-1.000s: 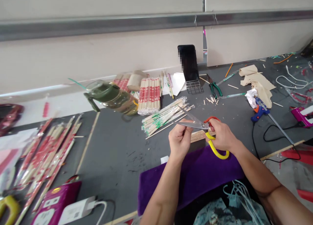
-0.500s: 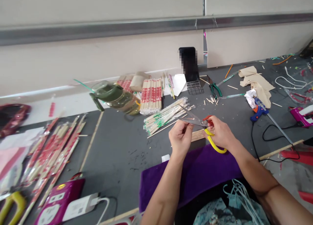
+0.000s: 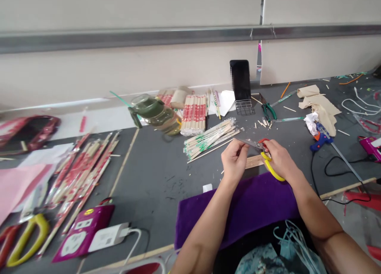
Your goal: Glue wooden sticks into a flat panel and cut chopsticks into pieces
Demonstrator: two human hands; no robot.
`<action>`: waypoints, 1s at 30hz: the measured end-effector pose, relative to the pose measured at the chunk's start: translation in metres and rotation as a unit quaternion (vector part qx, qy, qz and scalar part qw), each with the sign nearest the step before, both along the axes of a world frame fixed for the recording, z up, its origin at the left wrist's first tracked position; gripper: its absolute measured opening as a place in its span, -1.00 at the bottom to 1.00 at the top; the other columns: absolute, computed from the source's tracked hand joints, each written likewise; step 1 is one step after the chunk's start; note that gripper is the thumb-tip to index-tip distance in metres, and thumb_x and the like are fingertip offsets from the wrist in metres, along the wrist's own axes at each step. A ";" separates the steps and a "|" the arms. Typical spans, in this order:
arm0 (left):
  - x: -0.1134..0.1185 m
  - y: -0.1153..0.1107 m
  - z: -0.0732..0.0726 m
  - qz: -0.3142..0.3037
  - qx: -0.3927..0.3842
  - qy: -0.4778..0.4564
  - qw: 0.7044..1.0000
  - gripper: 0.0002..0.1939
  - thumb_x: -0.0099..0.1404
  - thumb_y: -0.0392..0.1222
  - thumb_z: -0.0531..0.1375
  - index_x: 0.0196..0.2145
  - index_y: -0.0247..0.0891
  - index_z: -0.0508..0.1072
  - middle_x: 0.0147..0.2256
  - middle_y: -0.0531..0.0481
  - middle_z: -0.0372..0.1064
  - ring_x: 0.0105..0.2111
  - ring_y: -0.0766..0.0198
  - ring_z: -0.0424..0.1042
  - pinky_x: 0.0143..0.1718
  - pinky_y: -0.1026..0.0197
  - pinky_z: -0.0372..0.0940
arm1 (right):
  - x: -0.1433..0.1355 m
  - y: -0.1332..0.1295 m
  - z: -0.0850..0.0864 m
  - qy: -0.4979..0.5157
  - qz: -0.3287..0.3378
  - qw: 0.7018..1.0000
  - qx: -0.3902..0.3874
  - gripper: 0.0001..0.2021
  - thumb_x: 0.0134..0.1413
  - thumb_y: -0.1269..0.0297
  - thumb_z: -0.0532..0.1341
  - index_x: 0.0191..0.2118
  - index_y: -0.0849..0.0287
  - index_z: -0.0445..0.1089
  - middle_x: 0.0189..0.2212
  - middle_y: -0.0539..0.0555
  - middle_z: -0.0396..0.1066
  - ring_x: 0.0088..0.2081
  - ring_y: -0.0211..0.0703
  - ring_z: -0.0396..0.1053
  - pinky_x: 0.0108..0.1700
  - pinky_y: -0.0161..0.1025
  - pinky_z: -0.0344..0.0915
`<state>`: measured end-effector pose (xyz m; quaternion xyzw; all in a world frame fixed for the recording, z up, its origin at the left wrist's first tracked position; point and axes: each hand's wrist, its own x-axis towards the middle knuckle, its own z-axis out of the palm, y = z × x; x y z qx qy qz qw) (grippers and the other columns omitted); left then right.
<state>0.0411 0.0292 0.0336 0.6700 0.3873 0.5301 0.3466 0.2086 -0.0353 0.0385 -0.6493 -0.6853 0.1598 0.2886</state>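
My right hand [image 3: 279, 159] is wrapped round the handles of a pair of scissors [image 3: 271, 169], one loop yellow and one red. Their blades point left, nearly together, and pass just above the fingertips of my left hand [image 3: 233, 159]. Thumb and fingers of that left hand are pinched together; what lies between them is too small and covered to make out. Below the blades, a row of thin wooden sticks [image 3: 254, 161] lies on the table, partly covered by my hands. Beyond my left hand is a pile of plastic-wrapped chopsticks [image 3: 210, 139] with green print.
A purple cloth [image 3: 208, 214] lies at the table's front edge. Behind stand a phone [image 3: 241, 79] on a wire stand and a tilted green-lidded jug [image 3: 157, 113]. Pliers [image 3: 269, 110] and a blue glue gun [image 3: 321, 139] lie right; red-wrapped chopsticks [image 3: 86, 171] and more scissors [image 3: 32, 238] lie left.
The scissor blades, spread apart before, have come nearly together. The view has swung slightly left, so the things on the table appear farther right. Both hands keep their grips.
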 end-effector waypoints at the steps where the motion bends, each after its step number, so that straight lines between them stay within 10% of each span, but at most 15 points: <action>1: 0.003 0.001 0.001 -0.003 0.000 0.006 1.000 -0.84 0.36 -0.21 0.19 -0.34 -0.23 0.55 -0.44 0.04 0.44 -0.42 0.31 0.37 -0.36 0.29 0.25 | 0.001 0.001 0.000 -0.008 -0.002 1.000 -0.002 -0.64 0.08 0.49 0.17 0.03 0.19 0.35 -0.11 0.20 0.41 -0.14 -0.01 0.44 -0.06 -0.12 0.39; 19: 0.047 0.034 0.039 0.002 0.017 0.124 0.992 -0.85 0.34 -0.30 0.19 -0.38 -0.23 0.52 -0.41 0.01 0.49 -0.40 0.26 0.42 -0.36 0.25 0.19 | 0.035 0.030 0.010 -0.042 0.024 0.999 -0.009 -0.87 0.27 0.33 0.09 -0.17 0.16 0.37 -0.23 0.16 0.49 -0.21 -0.06 0.48 -0.12 -0.20 0.33; 30: 0.029 0.038 0.022 -0.015 0.029 0.102 0.994 -0.85 0.33 -0.33 0.18 -0.39 -0.23 0.52 -0.41 0.02 0.49 -0.40 0.29 0.44 -0.35 0.28 0.22 | 0.013 0.025 -0.001 -0.014 -0.065 0.998 0.008 -0.72 0.19 0.24 0.11 -0.02 0.19 0.33 -0.21 0.21 0.50 -0.22 0.03 0.51 -0.15 -0.13 0.40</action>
